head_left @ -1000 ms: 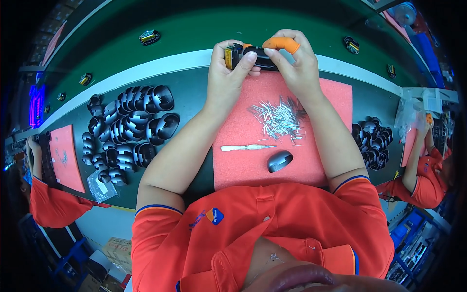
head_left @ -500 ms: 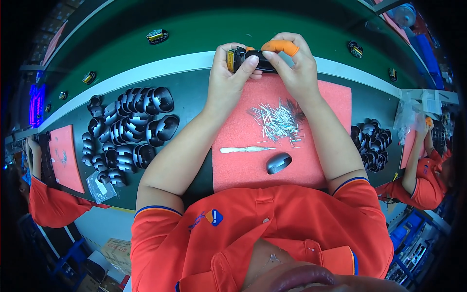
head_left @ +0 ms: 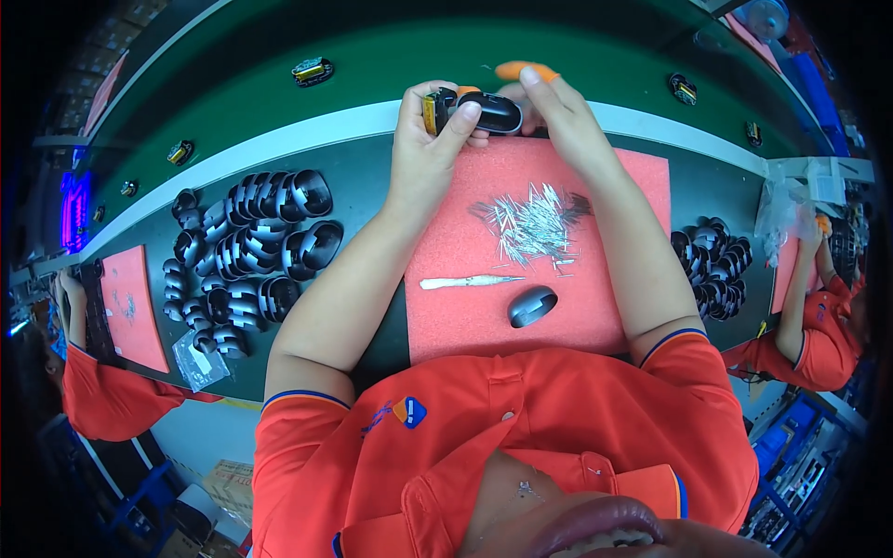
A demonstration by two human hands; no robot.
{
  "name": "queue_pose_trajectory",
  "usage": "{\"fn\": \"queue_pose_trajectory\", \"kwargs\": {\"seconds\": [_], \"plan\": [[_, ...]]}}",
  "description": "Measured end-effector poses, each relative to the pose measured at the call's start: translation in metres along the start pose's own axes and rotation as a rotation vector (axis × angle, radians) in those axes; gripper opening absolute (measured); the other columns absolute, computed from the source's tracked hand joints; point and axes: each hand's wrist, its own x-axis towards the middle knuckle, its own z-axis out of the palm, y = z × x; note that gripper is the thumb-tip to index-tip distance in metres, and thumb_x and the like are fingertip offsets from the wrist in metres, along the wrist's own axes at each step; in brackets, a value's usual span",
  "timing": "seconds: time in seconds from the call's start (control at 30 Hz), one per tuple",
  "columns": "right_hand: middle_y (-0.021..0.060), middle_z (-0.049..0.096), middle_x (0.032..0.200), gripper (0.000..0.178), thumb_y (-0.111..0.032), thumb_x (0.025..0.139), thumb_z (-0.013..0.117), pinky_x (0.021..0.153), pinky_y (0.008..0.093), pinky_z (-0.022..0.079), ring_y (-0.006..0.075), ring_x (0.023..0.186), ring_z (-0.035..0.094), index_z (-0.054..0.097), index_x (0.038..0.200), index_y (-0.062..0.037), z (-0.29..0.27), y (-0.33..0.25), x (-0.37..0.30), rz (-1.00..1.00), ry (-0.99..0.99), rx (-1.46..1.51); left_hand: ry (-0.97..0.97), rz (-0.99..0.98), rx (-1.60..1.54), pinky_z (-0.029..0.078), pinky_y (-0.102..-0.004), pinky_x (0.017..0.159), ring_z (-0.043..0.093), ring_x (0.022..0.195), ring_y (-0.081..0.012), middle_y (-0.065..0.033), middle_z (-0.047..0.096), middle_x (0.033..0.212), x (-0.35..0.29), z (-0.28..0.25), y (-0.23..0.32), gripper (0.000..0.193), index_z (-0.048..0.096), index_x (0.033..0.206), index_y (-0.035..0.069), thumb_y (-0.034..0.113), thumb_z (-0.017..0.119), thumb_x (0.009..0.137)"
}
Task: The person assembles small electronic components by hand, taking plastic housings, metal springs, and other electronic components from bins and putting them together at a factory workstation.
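Note:
My left hand [head_left: 430, 139] is closed around a small black oval casing [head_left: 491, 112], held above the far edge of the pink foam mat [head_left: 446, 339]. At the casing's left end, a yellow-wrapped part [head_left: 430, 114] shows between my fingers. My right hand [head_left: 556, 104] is at the casing's right end, its orange-covered finger lifted above it and smeared by motion. Whether its lower fingers touch the casing is unclear. On the mat lie a heap of thin silvery pins [head_left: 535, 226], a pale pointed tool [head_left: 472, 281] and a dark curved shell [head_left: 532, 306].
Black curved shells [head_left: 251, 246] stand in rows at left, with more shells [head_left: 712, 270] at right. A clear plastic bag [head_left: 198, 363] lies near the left rows. Beyond a white rail, a green belt [head_left: 409, 56] carries small assemblies [head_left: 313, 72]. Co-workers [head_left: 116, 391] sit on both sides.
My right thumb and orange-covered finger have lifted off the casing, uncovering its top. The left hand still holds it, shifted slightly left. Assemblies on the belt have moved slightly.

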Motion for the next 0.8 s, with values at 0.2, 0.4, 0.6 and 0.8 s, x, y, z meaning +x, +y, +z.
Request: {"fn": "queue_pose_trajectory", "kwargs": {"seconds": [0.2, 0.4, 0.6, 0.8], "plan": [[0.0056, 0.063, 0.082, 0.043, -0.039, 0.094, 0.053, 0.06, 0.0209, 0.048, 0.0089, 0.061, 0.06, 0.059, 0.114, -0.0013, -0.001, 0.009, 0.002, 0.17, -0.153, 0.124, -0.006, 0.023, 0.041, 0.051, -0.0233, 0.063, 0.06, 0.071, -0.0119, -0.0079, 0.057, 0.092, 0.0, 0.002, 0.0, 0.038, 0.043, 0.114, 0.003, 0.019, 0.066, 0.088], [0.0052, 0.063, 0.093, 0.045, -0.038, 0.094, 0.053, 0.071, 0.0213, 0.048, 0.0091, 0.075, 0.062, 0.057, 0.124, -0.0045, -0.001, 0.002, 0.0, 0.083, 0.039, -0.029, 0.045, -0.029, -0.389, 0.045, -0.0308, 0.075, 0.05, 0.076, -0.0139, -0.0059, 0.054, 0.095, 0.004, -0.009, 0.0, 0.037, 0.046, 0.119, 0.003, 0.033, 0.047, 0.098], [0.0081, 0.064, 0.101, 0.039, -0.028, 0.094, 0.056, 0.078, 0.023, 0.048, 0.0116, 0.088, 0.064, 0.056, 0.125, -0.0041, 0.008, 0.001, -0.005, -0.223, 0.154, -0.182, 0.067, -0.062, -0.315, 0.042, -0.0325, 0.093, 0.055, 0.1, -0.0169, -0.0088, 0.056, 0.11, -0.002, 0.007, 0.004, 0.036, 0.044, 0.127, 0.003, 0.027, 0.044, 0.099], [0.0115, 0.065, 0.105, 0.038, -0.027, 0.092, 0.06, 0.086, 0.0272, 0.047, 0.0168, 0.096, 0.063, 0.059, 0.121, -0.0032, 0.017, -0.009, -0.012, -0.381, 0.248, -0.354, 0.068, -0.041, -0.292, 0.038, -0.0317, 0.1, 0.053, 0.11, -0.0145, -0.0073, 0.057, 0.117, -0.007, 0.01, 0.002, 0.036, 0.045, 0.128, 0.004, 0.02, 0.053, 0.096]]}}
